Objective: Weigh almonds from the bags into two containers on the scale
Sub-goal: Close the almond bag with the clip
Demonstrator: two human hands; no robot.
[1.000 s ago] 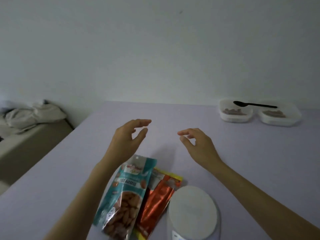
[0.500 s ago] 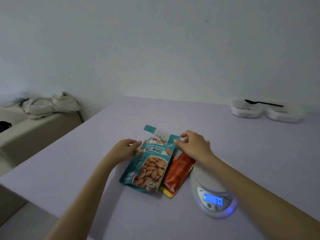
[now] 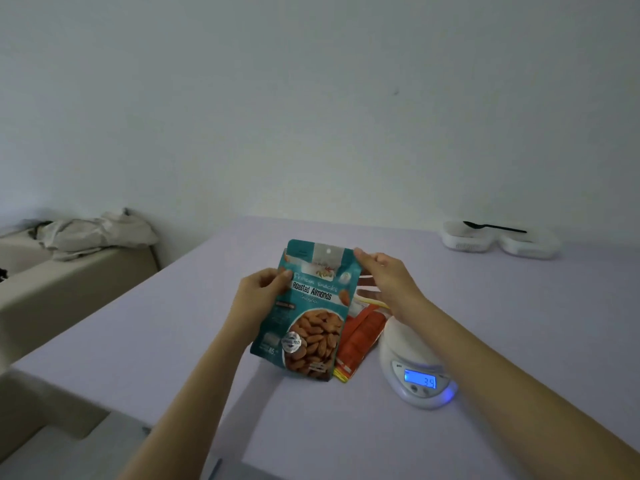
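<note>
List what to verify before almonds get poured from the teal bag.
1. Grip on teal bag: left hand holds its left edge, right hand pinches its top right corner. Ok.
2. Bag opened: cannot tell.
3. Container on scale: none; both containers sit at the table's far right. Not ok.
4. Containers free: black spoon lies across them. Not ok.
5. Scale on and zeroed: display lit, but it shows a nonzero figure. Not ok.
6. Orange bag clear of scale: it lies right beside it; contact cannot tell.
</note>
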